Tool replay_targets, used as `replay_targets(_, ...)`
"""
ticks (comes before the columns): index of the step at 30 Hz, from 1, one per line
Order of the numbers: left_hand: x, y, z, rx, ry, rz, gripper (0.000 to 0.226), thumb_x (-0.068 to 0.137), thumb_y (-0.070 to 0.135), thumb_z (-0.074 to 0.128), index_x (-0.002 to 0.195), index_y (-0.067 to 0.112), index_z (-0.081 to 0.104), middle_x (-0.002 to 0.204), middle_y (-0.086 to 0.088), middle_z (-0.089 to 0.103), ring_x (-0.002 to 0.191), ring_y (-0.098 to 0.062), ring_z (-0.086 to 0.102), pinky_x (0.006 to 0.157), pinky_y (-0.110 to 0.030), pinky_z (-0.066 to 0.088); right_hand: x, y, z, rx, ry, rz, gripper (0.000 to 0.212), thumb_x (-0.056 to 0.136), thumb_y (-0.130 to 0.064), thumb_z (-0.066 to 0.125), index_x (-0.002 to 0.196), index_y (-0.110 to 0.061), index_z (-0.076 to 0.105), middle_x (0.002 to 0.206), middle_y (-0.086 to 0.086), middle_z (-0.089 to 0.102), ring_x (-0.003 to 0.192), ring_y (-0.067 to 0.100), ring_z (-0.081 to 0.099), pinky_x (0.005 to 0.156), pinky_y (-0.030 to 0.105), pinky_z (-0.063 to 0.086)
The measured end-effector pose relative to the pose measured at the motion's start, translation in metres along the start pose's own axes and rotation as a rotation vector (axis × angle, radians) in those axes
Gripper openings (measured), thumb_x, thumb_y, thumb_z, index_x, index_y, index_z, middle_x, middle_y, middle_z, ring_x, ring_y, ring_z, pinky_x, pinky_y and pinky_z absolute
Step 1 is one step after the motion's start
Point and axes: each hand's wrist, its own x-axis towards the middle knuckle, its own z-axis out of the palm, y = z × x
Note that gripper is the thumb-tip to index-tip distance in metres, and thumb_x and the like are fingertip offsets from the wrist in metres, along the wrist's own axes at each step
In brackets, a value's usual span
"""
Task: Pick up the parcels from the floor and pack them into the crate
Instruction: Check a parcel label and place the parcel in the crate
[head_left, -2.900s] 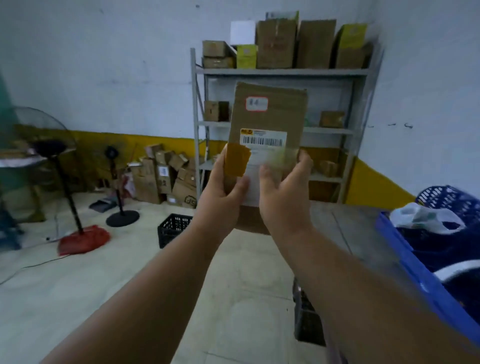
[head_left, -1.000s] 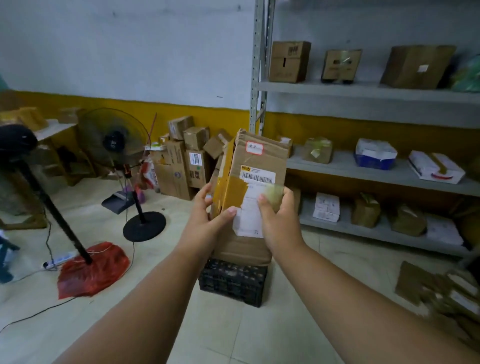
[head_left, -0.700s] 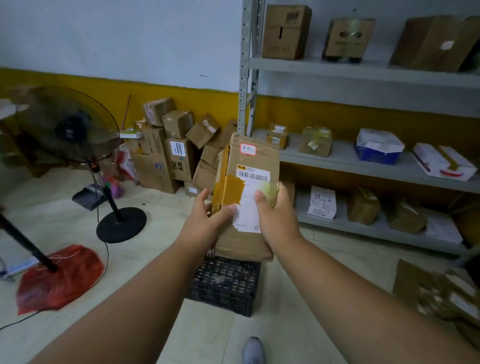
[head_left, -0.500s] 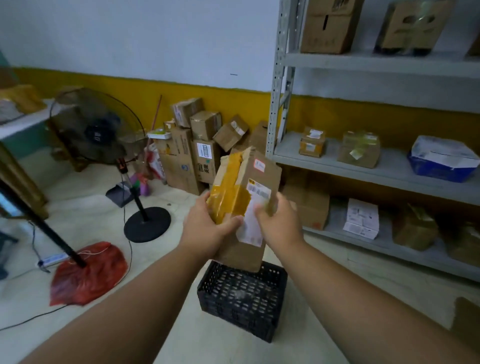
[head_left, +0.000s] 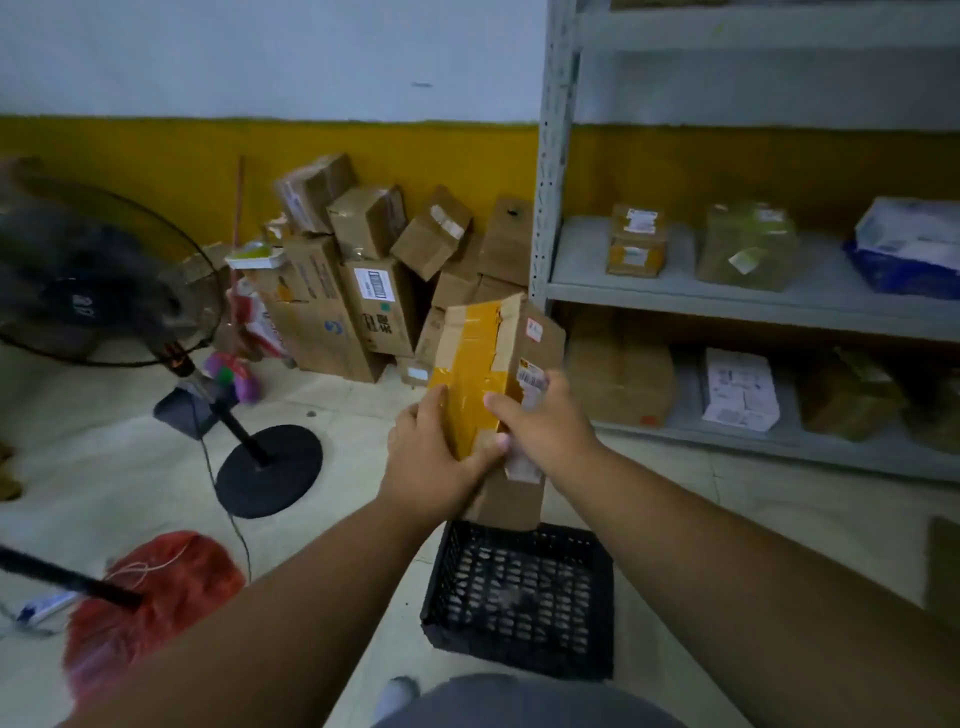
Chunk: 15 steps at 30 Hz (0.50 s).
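1. Standing against the white-and-yellow wall at right, a grey metal shelf unit (head_left: 753, 299) carries several cardboard boxes, a blue-and-white package and a white-labelled packet on its two visible shelves.
2. A heap of cardboard boxes (head_left: 363, 270) is stacked on the floor against the wall, just left of the shelf upright; several are tilted.
3. A standing fan (head_left: 93, 275) occupies the left edge; its round black base (head_left: 267, 470) rests on the pale tiled floor. Fan head blurred.
4. A red mesh bag (head_left: 150, 603) lies on the floor at lower left, with a dark pole across it.
5. A black perforated plastic crate (head_left: 519, 592) sits on the floor directly below the hands. Contents not clear through blur.
6. The parcel (head_left: 488, 364), a brown cardboard box with yellow tape along one face and a barcode label on the adjacent face, is held in the air, roughly upright and slightly tilted, with its lower end just above the far rim of the crate. It is not inside the crate.
7. Left hand (head_left: 431, 457) is closed around the parcel's lower taped side, thumb on the tape.
8. Right hand (head_left: 545, 421) is clasped on the labelled face, fingers wrapping the edge.
9. A grey shoe tip (head_left: 397, 693) shows at the bottom edge.
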Motion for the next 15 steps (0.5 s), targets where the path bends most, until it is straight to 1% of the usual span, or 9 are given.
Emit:
replay_targets(2,0.029,-0.016,-0.002,-0.272,-0.089,0.017,0.057,0.086,0.061,0.063,0.136,0.056,0.037,0.13,0.035,0.055,0.117,0.006,0.057,0.089,-0.021,0.053,0.015,0.004,0.008,0.024,0.057,0.037,0.092,0.056,-0.069,0.067,0.135,-0.032,0.04,0.134,0.002,0.053,0.116,0.025,0.058,0.097,0.05,0.051)
replay_targets(3,0.045,-0.027,-0.002,-0.365,-0.118,-0.009,0.051,0.092,0.054,0.061,0.136,0.055,0.037,0.123,0.039,0.055,0.109,0.008,0.059,0.085,-0.018,0.053,0.022,0.008,0.015,0.025,0.075,0.055,0.094,0.053,-0.071,0.065,0.136,-0.033,0.041,0.134,0.001,0.054,0.116,0.024,0.057,0.098,0.05,0.051)
replay_targets(4,0.061,-0.038,-0.001,-0.392,-0.153,-0.075,0.054,0.095,0.051,0.058,0.144,0.047,0.034,0.128,0.031,0.054,0.111,0.0,0.058,0.089,-0.025,0.052,0.028,0.012,0.022,0.022,0.086,0.075,0.097,0.051,-0.071,0.064,0.138,-0.033,0.041,0.135,0.0,0.053,0.118,0.022,0.056,0.098,0.049,0.05)
replay_targets(5,0.074,-0.048,0.0,-0.398,-0.194,-0.143,0.061,0.096,0.051,0.056,0.15,0.04,0.029,0.136,0.018,0.052,0.117,-0.011,0.056,0.096,-0.035,0.05,0.034,0.017,0.032,0.018,0.094,0.095,0.1,0.051,-0.07,0.063,0.14,-0.032,0.04,0.137,-0.001,0.051,0.12,0.022,0.055,0.099,0.05,0.05)
replay_targets(7,0.097,-0.07,0.002,-0.357,-0.26,-0.225,0.062,0.097,0.048,0.057,0.151,0.034,0.03,0.141,0.003,0.053,0.12,-0.024,0.056,0.102,-0.045,0.048,0.047,0.028,0.052,0.004,0.104,0.142,0.096,0.057,-0.066,0.063,0.142,-0.029,0.041,0.137,-0.001,0.049,0.123,0.022,0.054,0.1,0.049,0.049)
replay_targets(9,0.113,-0.088,0.01,-0.367,-0.294,-0.27,0.059,0.097,0.045,0.059,0.149,0.034,0.034,0.133,0.003,0.056,0.11,-0.021,0.059,0.096,-0.041,0.051,0.061,0.04,0.068,0.009,0.093,0.186,0.081,0.07,-0.059,0.067,0.14,-0.028,0.042,0.133,-0.003,0.052,0.122,0.023,0.056,0.098,0.046,0.05)
replay_targets(11,0.124,-0.102,0.023,-0.36,-0.321,-0.278,0.055,0.095,0.043,0.062,0.144,0.035,0.039,0.117,0.011,0.058,0.095,-0.008,0.061,0.082,-0.03,0.052,0.078,0.057,0.08,0.013,0.076,0.208,0.073,0.081,-0.055,0.067,0.143,-0.027,0.04,0.133,-0.004,0.056,0.121,0.023,0.058,0.1,0.044,0.049)
replay_targets(13,0.132,-0.115,0.043,-0.362,-0.35,-0.305,0.047,0.093,0.042,0.065,0.135,0.04,0.042,0.105,0.022,0.057,0.089,0.002,0.06,0.07,-0.02,0.05,0.097,0.08,0.091,-0.024,0.067,0.224,0.068,0.089,-0.053,0.063,0.147,-0.027,0.037,0.137,-0.001,0.057,0.121,0.025,0.058,0.103,0.046,0.048)
replay_targets(15,0.138,-0.135,0.073,-0.349,-0.347,-0.366,0.042,0.092,0.042,0.067,0.126,0.04,0.043,0.1,0.027,0.055,0.086,0.005,0.059,0.065,-0.017,0.049,0.117,0.113,0.105,-0.06,0.038,0.254,0.061,0.095,-0.047,0.059,0.148,-0.028,0.035,0.138,0.001,0.057,0.122,0.027,0.057,0.104,0.049,0.047)
